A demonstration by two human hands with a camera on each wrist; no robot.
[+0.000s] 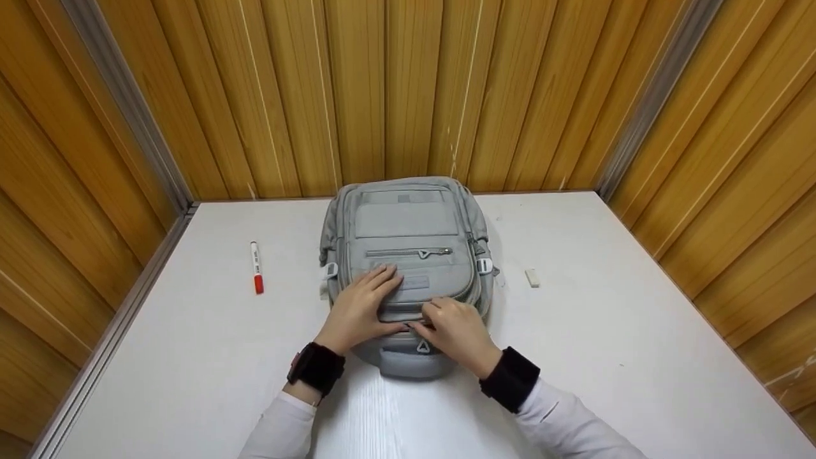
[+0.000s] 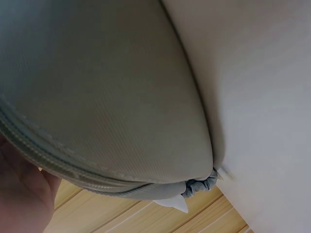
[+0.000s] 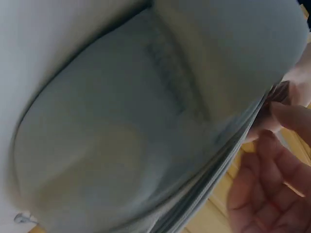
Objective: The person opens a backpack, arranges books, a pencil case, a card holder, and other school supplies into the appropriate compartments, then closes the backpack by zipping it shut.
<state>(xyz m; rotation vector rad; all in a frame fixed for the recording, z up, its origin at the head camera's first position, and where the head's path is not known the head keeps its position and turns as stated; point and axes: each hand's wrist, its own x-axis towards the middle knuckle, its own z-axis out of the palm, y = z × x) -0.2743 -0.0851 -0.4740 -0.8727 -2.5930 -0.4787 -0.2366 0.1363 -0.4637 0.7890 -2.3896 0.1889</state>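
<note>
A grey backpack (image 1: pixel 408 220) lies front side up on the white table, its carry handle (image 1: pixel 417 364) toward me. My left hand (image 1: pixel 363 303) rests on its left front with the fingers spread, the thumb stretched toward the zipper at the top end. My right hand (image 1: pixel 460 331) is curled at that same zipper, thumb and forefinger on a small dark zipper pull (image 1: pixel 408 326) that the fingers largely hide. Below them hangs a triangular zipper pull (image 1: pixel 423 346). In the right wrist view the curled right fingers (image 3: pixel 267 189) show beside the bag's edge. The left wrist view shows the bag's grey side and zipper track (image 2: pixel 63 170).
On the table left of the bag lies a white marker with a red cap (image 1: pixel 257 268). A small whitish block, like an eraser (image 1: pixel 532 278), lies to the right. Wood-patterned walls (image 1: pixel 395 89) enclose the table at the back and both sides.
</note>
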